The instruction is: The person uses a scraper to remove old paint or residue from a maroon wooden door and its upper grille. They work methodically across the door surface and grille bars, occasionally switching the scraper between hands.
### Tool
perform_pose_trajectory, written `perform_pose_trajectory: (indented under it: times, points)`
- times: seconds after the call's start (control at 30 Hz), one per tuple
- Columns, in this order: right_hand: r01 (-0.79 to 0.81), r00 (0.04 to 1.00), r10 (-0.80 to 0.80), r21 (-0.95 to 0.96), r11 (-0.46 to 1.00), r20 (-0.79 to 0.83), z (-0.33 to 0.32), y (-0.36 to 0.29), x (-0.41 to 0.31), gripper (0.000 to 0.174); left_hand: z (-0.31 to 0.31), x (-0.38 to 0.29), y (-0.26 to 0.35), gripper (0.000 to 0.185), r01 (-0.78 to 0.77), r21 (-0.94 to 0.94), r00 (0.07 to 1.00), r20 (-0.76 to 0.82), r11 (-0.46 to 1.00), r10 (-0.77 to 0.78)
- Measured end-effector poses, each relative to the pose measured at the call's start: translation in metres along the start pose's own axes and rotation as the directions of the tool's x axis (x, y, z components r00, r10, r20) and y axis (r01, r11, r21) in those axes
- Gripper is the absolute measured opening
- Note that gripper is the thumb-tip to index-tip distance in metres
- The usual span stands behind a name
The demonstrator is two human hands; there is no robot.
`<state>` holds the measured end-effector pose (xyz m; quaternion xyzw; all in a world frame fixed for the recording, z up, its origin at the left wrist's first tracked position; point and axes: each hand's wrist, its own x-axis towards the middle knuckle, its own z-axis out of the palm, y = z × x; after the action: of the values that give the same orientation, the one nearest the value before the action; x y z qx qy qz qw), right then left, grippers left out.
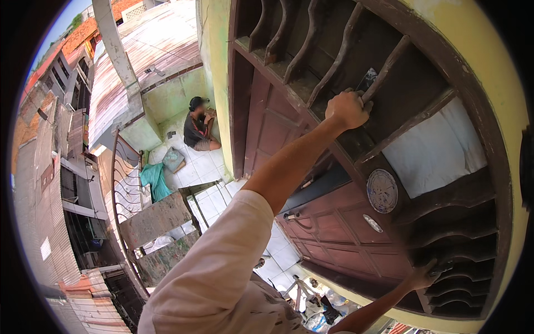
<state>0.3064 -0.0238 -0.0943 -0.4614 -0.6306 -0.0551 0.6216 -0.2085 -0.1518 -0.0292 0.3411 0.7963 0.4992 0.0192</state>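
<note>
My left hand is closed around the lower end of a wavy dark-brown wooden slat in the transom above the door. Just beyond its knuckles a small shiny flat piece shows against the dark panel; whether my fingers touch it is unclear. Lower right, my right hand reaches in among more wavy slats. A dark grey glossy object shows at its fingertips, too blurred to tell if it is gripped. Below the transom are the reddish-brown panelled doors.
A round decorative plaque and white cloth are at the transom. A person sits on the tiled floor. Paint-stained planks stand by the metal railing. Green cloth and a clutter of bags lie below.
</note>
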Motion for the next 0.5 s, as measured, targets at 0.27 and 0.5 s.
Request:
perform_pose_trajectory:
  times: [0.27,0.5]
  points:
    - [0.036,0.999,-0.036,-0.24,0.97,0.002,-0.013,0.007,0.004,0.042,0.005,-0.007,0.003,0.039,-0.015,-0.086,0.999,0.03,0.996,0.018]
    - [0.08,0.996,-0.074,-0.157,0.984,0.042,-0.004,0.021,0.01,0.047,-0.005,-0.004,-0.003,0.037,-0.01,-0.098,0.999,0.044,0.995,0.014]
